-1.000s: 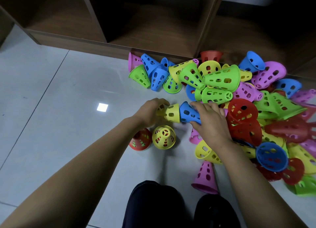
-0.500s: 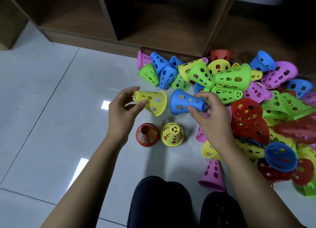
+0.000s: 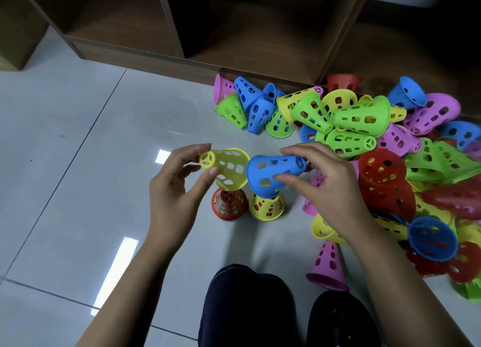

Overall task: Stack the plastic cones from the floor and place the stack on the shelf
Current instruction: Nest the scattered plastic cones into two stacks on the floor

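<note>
The yellow cone (image 3: 229,167) and the blue cone (image 3: 273,172) are smooth moulded plastic with a soft sheen, their walls pierced by holes, and so are the cones in the pile (image 3: 364,120). The floor tiles (image 3: 78,164) are pale, hard and glossy, mirroring bright patches of light. The shelf (image 3: 145,52) looks like brown wood-grain board, matt. The trousers (image 3: 247,307) are dark matt cloth.

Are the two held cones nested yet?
No: left hand holds the yellow cone, right hand the blue cone, side by side.
</note>
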